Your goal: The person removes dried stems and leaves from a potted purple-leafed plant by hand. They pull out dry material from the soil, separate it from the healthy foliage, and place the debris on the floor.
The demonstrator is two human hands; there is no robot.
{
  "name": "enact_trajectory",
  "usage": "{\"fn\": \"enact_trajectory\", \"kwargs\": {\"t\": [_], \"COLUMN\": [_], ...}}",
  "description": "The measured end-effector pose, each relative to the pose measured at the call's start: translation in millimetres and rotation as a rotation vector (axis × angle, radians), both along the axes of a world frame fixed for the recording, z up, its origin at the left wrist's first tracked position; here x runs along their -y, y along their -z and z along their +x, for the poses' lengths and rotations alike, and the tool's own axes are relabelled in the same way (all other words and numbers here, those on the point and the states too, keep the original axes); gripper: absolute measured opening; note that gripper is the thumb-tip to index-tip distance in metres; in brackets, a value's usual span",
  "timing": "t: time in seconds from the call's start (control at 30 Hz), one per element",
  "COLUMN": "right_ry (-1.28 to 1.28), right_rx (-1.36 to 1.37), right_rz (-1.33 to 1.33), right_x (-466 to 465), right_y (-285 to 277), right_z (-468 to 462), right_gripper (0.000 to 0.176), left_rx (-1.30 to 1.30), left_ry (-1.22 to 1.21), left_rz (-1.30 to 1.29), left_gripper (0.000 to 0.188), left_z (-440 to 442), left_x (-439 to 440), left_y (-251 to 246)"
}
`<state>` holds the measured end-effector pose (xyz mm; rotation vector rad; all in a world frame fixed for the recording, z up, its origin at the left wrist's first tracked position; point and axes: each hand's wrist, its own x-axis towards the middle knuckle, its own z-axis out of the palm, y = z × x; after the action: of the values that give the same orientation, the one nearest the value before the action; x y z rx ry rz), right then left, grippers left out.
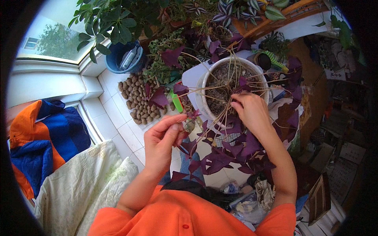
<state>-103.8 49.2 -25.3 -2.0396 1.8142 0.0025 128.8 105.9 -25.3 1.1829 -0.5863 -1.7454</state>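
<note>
A purple shamrock plant (pixel 218 159) with long pale stems grows from a round white pot (pixel 203 94) of dark soil. Over the pot's near right side, my right hand (pixel 252 110) reaches in, its thumb and forefinger pinched on stems at the soil; the fingertips are partly hidden. My left hand (pixel 164 132) is raised to the left of the pot, fingers curled. At its fingertips is a small withered leaf (pixel 189 126), beside a small purple leaf (pixel 193 114). Many dark leaves droop over the pot's near rim, between my forearms.
Several brown, nut-like pieces (pixel 141 100) lie spread on the tiled floor beside a blue bucket (pixel 125 59). A bright green object (pixel 177 101) stands left of the pot. Leafy potted plants (pixel 118 26) crowd the far side. Plastic bags (pixel 248 206) lie near my right side.
</note>
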Motion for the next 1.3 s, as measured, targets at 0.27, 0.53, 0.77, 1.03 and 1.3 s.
{"fn": "enact_trajectory", "kwargs": {"t": [0.27, 0.53, 0.77, 1.03, 1.3], "right_ry": [0.063, 0.131, 0.235, 0.25, 0.217], "right_rx": [-0.31, -0.055, 0.262, 0.462, 0.661], "right_rz": [0.06, -0.055, -0.087, -0.126, -0.046], "right_x": [14, 9, -5, -18, -18], "right_y": [25, 33, -2, -40, -46], "right_z": [11, 3, 0, 11, 11], "right_gripper": [0.024, 0.015, 0.012, 0.008, 0.011], "left_rx": [-0.029, -0.03, -0.065, -0.138, -0.172], "left_ry": [-0.06, -0.068, 0.003, 0.17, 0.309], "left_rz": [-0.005, 0.063, 0.089, 0.081, -0.109], "left_gripper": [0.021, 0.022, 0.023, 0.023, 0.018], "left_z": [7, 6, -15, -61, -86], "left_x": [-5, -5, 7, 26, 36], "left_y": [6, 9, 15, 14, 13]}}
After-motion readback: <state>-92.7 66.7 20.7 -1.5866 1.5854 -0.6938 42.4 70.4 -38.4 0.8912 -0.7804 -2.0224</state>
